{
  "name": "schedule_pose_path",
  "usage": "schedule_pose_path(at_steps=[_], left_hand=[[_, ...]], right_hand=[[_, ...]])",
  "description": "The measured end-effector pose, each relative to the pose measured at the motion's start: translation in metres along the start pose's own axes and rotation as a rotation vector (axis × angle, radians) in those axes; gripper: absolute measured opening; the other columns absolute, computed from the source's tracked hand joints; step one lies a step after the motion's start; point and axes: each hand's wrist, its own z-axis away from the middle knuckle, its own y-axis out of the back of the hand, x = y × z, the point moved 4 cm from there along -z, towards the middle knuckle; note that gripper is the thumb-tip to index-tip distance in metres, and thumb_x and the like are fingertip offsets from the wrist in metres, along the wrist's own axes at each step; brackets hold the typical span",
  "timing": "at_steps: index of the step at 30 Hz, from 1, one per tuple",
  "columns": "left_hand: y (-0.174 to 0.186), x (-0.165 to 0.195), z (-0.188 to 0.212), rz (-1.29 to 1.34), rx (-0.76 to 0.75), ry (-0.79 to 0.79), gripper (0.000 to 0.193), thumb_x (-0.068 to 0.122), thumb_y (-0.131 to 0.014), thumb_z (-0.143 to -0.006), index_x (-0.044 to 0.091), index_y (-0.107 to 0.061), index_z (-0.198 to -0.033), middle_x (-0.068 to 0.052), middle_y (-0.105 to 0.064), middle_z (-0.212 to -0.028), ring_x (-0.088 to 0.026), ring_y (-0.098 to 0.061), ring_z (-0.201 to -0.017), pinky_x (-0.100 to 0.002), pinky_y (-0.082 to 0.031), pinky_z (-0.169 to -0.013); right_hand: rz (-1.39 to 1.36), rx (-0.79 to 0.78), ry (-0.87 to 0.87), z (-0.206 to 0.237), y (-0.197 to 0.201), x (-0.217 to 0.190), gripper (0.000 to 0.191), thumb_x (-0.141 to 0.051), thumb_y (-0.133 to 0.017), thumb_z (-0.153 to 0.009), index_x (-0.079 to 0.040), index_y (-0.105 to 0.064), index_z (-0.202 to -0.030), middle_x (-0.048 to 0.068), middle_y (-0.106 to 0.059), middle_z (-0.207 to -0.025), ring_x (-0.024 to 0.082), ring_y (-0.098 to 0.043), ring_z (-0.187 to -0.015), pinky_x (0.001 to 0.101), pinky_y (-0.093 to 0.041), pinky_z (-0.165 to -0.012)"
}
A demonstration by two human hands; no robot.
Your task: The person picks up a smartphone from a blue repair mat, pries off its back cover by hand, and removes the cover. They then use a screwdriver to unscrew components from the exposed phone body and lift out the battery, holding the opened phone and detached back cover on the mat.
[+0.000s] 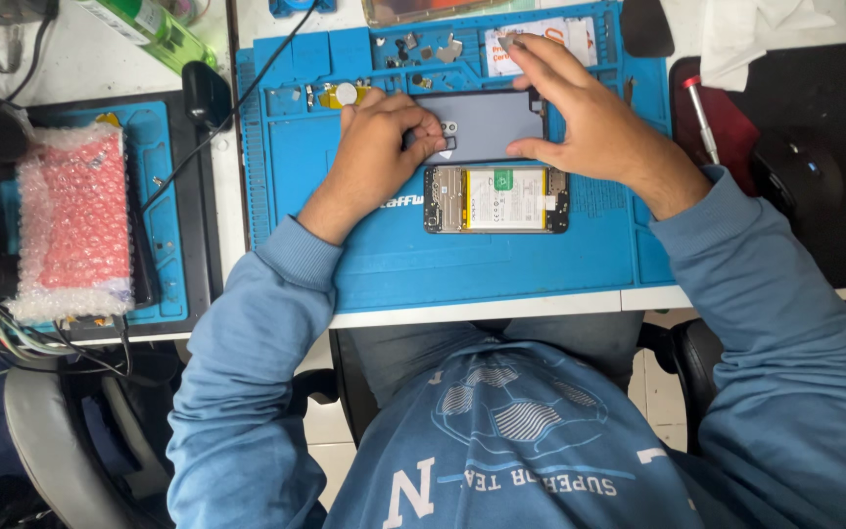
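Observation:
A grey phone back cover (pixel 490 125) lies on a blue repair mat (pixel 394 264). My left hand (pixel 376 137) pinches its left end near the camera cutout. My right hand (pixel 580 108) rests on its right end, fingers spread over the top edge. Just below the cover lies an opened phone (pixel 496 199) with its battery and inner parts showing, touched by neither hand.
Small screws and metal parts (pixel 423 49) sit in the mat's upper trays. A red-handled screwdriver (pixel 702 118) and a black mouse (pixel 800 176) lie to the right. On the left are a bubble-wrapped pink package (pixel 75 220), a second blue mat (pixel 164 137) and cables.

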Motion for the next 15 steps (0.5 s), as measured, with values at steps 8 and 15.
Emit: schedule_pose_path(at_steps=[8,15], left_hand=[[0.004,-0.003,0.005,0.053,0.055,-0.076,0.01,0.019,-0.079,-0.095,0.011,-0.076,-0.1,-0.005,-0.065,-0.093,-0.025,-0.057,-0.091,-0.04,-0.044,-0.084],[0.009,0.009,0.008,0.179,0.013,-0.126,0.007,0.01,-0.075,-0.099,0.005,-0.073,-0.102,-0.009,-0.066,-0.095,-0.022,-0.064,-0.083,-0.035,-0.053,-0.074]], right_hand=[[-0.083,-0.104,-0.048,0.022,0.005,-0.029,0.094,-0.031,-0.087,-0.079,-0.004,-0.042,-0.157,0.013,-0.041,-0.16,0.025,-0.061,-0.126,0.0361,-0.052,-0.107],[0.157,-0.122,0.151,0.042,-0.013,-0.058,0.107,-0.041,-0.091,-0.068,0.003,-0.041,-0.153,0.019,-0.037,-0.158,0.038,-0.045,-0.14,0.0429,-0.045,-0.111]])
